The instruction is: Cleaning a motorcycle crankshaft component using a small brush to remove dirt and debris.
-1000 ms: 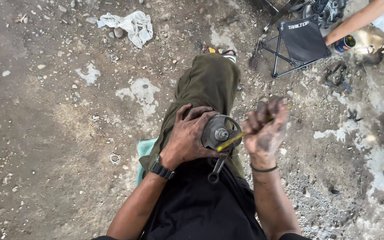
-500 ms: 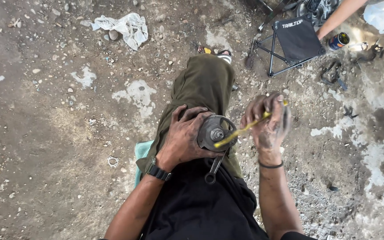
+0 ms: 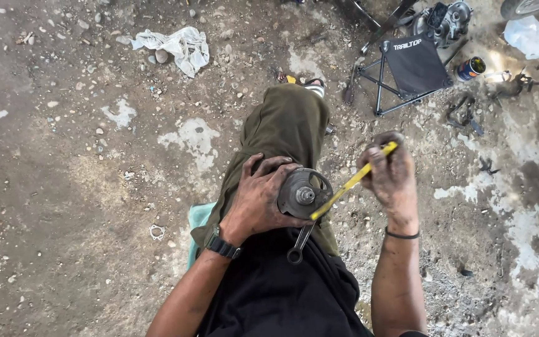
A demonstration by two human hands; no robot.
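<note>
My left hand (image 3: 258,198) grips a round grey metal engine part (image 3: 305,193) with a short shaft at its centre, pressed against my olive-trousered knee (image 3: 288,128). A metal rod with a ring end (image 3: 299,242) hangs down from the part. My right hand (image 3: 393,178), dark with grease, holds a thin yellow tool (image 3: 352,181) slanted down to the left, its tip at the part's right edge. A black watch sits on my left wrist, a thin band on the right.
Gravelly dirt ground lies all around. A crumpled white rag (image 3: 176,45) lies at the upper left. A small black folding stool (image 3: 410,67), engine pieces (image 3: 444,22), a can (image 3: 471,68) and a white bag (image 3: 534,35) stand at the upper right.
My right hand has moved right and up, away from the part, drawing the yellow tool out longer. The arm of another person at the top right is no longer in view.
</note>
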